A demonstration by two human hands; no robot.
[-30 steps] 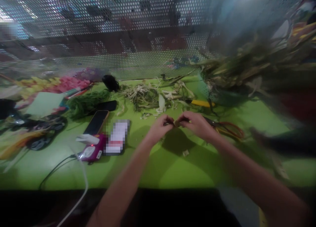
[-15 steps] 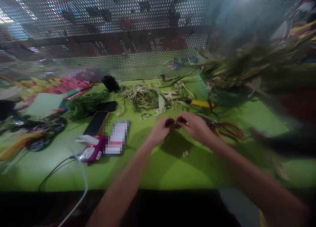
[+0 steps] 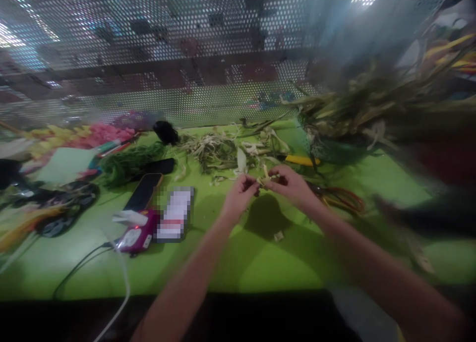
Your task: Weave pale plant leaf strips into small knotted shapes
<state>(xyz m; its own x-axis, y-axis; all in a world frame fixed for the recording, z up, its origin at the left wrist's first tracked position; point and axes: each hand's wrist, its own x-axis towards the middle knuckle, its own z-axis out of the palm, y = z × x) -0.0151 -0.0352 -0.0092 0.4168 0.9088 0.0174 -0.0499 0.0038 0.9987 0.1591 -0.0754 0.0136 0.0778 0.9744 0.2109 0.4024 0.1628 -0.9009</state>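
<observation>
My left hand (image 3: pixel 238 196) and my right hand (image 3: pixel 289 187) meet just above the green table, fingertips close together. Between them is a small pale-yellow strip of dried husk (image 3: pixel 266 172), pinched in my right fingers and sticking up a little. The left thumb and fingers are pressed together at its lower end; what exactly they grip is too small to make out. Beyond the hands lies a heap of dried husk scraps (image 3: pixel 213 151), with a broad pale husk piece (image 3: pixel 241 159) at its near edge. A small cream scrap (image 3: pixel 278 236) lies below the hands.
Scissors with red and yellow handles (image 3: pixel 344 199) lie by my right forearm, a yellow-handled tool (image 3: pixel 302 160) beyond. A green basket of dried leaves (image 3: pixel 336 151) stands at right. Left are phones (image 3: pixel 144 192), a purple device (image 3: pixel 139 233) with cables and green fibre (image 3: pixel 130 161). Perforated metal (image 3: pixel 208 94) rises behind.
The pale strip now shows upright between my fingertips, where it was hidden before. My hands have turned slightly but stay together; the whole view has shifted a little.
</observation>
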